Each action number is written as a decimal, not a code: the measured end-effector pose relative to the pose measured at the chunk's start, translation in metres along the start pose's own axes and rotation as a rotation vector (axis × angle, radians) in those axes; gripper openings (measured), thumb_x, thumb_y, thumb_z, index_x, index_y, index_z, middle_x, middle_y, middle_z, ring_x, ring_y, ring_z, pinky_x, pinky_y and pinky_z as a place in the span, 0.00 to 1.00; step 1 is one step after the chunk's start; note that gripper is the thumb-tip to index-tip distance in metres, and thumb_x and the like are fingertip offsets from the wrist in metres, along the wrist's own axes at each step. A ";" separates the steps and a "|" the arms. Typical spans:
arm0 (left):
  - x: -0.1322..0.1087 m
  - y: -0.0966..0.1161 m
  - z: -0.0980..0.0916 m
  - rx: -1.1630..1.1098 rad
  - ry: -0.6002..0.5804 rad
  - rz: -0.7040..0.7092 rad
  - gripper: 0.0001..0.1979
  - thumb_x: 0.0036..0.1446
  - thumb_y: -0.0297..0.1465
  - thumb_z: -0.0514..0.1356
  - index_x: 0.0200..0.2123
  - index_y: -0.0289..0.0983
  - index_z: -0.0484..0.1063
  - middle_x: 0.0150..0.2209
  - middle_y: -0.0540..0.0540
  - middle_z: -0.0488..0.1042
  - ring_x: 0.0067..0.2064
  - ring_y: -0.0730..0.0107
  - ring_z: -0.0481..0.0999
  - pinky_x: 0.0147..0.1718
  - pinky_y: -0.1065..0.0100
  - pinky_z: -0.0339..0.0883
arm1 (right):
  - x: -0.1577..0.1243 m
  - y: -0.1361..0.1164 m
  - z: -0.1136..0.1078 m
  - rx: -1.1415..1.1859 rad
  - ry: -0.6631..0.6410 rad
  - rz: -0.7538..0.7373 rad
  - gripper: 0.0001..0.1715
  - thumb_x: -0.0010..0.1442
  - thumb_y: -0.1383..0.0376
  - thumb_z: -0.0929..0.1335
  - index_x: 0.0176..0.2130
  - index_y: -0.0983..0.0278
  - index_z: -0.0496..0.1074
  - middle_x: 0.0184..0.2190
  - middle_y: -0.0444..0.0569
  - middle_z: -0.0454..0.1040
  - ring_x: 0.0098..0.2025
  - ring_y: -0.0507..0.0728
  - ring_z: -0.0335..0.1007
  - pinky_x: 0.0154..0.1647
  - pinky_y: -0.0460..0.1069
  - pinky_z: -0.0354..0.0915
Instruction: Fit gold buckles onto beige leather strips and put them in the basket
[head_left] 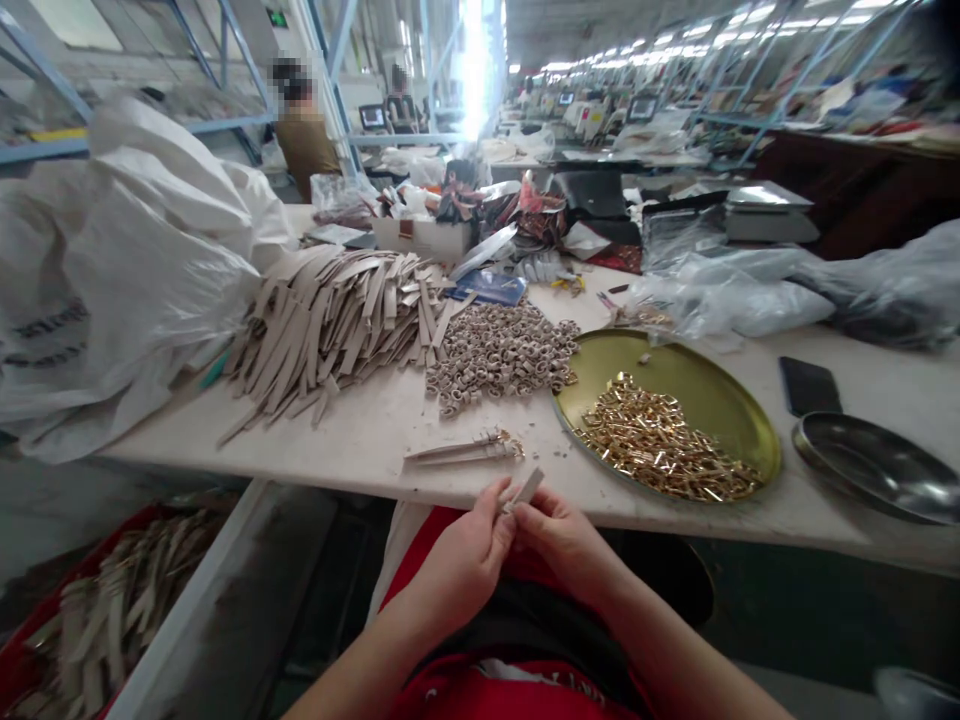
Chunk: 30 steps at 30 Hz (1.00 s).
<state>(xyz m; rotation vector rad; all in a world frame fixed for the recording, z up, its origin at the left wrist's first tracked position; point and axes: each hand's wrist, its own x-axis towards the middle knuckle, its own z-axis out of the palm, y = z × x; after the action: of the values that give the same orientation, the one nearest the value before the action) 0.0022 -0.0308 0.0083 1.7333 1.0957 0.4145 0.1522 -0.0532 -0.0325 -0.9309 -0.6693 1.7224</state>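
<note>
A short beige strap [527, 487] sticks up between my two hands at the table's front edge. My left hand [484, 530] pinches it from the left, and my right hand [559, 528] grips it from the right. Fingers hide its lower part. Just beyond my hands lie a few straps with gold buckles [465, 450]. Behind these is a heap of small beige loops [499, 355]. Gold metal buckle pieces [660, 440] are piled on a round gold tray [720, 390] to the right. A large stack of flat beige straps [337, 320] spreads at the left.
A white sack [127, 260] bulges at the left. A red bin [30, 640] of straps stands low at left. On the right are a phone [810, 386], an oval metal dish [877, 465] and plastic bags [735, 290]. A person [304, 135] sits further back.
</note>
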 end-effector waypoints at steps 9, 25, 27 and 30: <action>0.040 -0.010 -0.011 -0.007 0.135 -0.070 0.14 0.60 0.37 0.44 0.33 0.36 0.65 0.26 0.50 0.67 0.29 0.68 0.65 0.29 0.69 0.56 | 0.046 -0.079 -0.085 -1.301 0.349 -0.394 0.09 0.56 0.61 0.66 0.35 0.62 0.72 0.32 0.49 0.71 0.31 0.56 0.66 0.34 0.50 0.60; 0.049 -0.007 0.000 -0.029 0.008 -0.104 0.11 0.58 0.34 0.45 0.25 0.38 0.58 0.22 0.52 0.59 0.25 0.72 0.59 0.25 0.71 0.50 | 0.104 -0.163 -0.168 -1.853 0.321 -0.124 0.04 0.50 0.67 0.66 0.24 0.64 0.70 0.25 0.47 0.70 0.27 0.53 0.64 0.28 0.47 0.55; 0.045 -0.004 0.000 -0.096 0.047 -0.084 0.11 0.58 0.35 0.46 0.26 0.37 0.59 0.21 0.53 0.59 0.25 0.73 0.59 0.24 0.72 0.51 | 0.090 -0.159 -0.149 -1.746 0.335 -0.157 0.07 0.53 0.64 0.65 0.26 0.64 0.69 0.23 0.46 0.70 0.25 0.52 0.62 0.26 0.46 0.55; 0.044 0.002 0.004 -0.240 0.121 -0.038 0.12 0.58 0.38 0.48 0.30 0.36 0.63 0.22 0.53 0.61 0.25 0.74 0.61 0.25 0.73 0.54 | 0.063 -0.137 -0.103 -1.241 0.218 -0.166 0.11 0.53 0.59 0.66 0.26 0.64 0.68 0.21 0.43 0.68 0.23 0.50 0.60 0.25 0.46 0.56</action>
<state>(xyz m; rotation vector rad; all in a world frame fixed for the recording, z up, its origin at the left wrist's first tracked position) 0.0293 0.0033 -0.0007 1.4899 1.1146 0.6084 0.2976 0.0508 0.0028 -1.7749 -1.6607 0.9043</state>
